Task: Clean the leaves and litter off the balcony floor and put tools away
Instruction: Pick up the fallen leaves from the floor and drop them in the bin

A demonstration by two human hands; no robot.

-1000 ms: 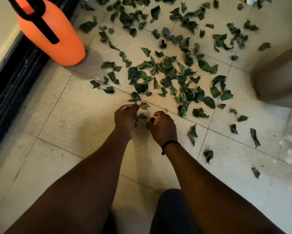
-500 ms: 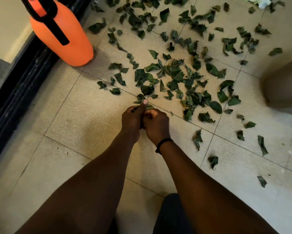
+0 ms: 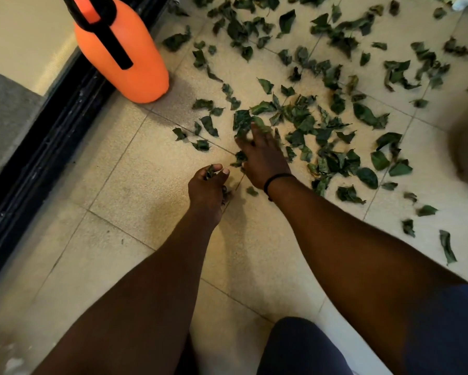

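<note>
Clutching leaves (image 3: 210, 171), left hand (image 3: 204, 189); right hand (image 3: 264, 155) seemingly touching scattered leaves (image 3: 322, 136).

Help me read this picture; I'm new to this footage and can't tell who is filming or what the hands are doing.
There is no machine: a person wears one camera on the head, looking forward and down at both bare arms. The left hand has its fingers curled round a small bunch of leaves. The right hand, with a dark band at the wrist, reaches flat, fingers spread, onto the green leaves scattered over the pale tiled floor. An orange bottle with a black strap stands by a black door track.
</note>
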